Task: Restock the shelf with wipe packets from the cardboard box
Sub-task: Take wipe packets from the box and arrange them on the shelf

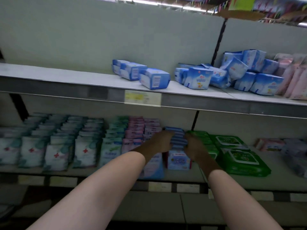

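Observation:
Both my hands reach into the lower shelf (182,175) at its middle. A row of small blue wipe packets (178,138) stands on edge there, running back into the shelf. My left hand (162,141) grips the left side of the row and my right hand (194,146) grips its right side, squeezing the packets between them. The front packet of the row (178,161) faces me below my hands. No cardboard box is in view.
Green wipe packs (237,154) lie right of the blue row, pink packets (136,133) and white red-cross packets (56,155) to its left. The upper shelf (66,78) holds scattered blue-white packs (154,78) and pink ones (294,80) at the right; its left half is bare.

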{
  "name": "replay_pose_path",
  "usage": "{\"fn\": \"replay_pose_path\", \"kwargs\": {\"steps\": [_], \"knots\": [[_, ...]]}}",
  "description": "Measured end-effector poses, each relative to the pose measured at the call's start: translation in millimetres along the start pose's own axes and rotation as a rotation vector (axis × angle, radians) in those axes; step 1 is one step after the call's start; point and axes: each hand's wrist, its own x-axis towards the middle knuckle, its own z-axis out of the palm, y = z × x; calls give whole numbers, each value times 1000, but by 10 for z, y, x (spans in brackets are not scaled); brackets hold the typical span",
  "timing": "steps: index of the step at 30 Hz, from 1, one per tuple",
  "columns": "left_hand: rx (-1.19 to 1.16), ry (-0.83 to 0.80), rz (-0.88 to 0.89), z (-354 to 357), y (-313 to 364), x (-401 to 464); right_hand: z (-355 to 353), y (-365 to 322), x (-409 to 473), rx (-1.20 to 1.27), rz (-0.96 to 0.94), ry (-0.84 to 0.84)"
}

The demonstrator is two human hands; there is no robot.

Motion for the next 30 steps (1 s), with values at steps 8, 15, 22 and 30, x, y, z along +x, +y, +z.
{"fn": "replay_pose_path", "kwargs": {"steps": [8,15,22,30], "knots": [[-58,71,1,-571,-695,-1005,287,-1348,-222,108,-129,55],[-25,90,-97,-835,-1263,-1796,479,-2214,-475,87,-108,-59],[29,29,-291,-997,-1602,-2408,687,-2802,-664,63,-133,-173],[102,5,-453,-1082,-1480,-2771,575,-3070,-777,7,-131,-211]]}}
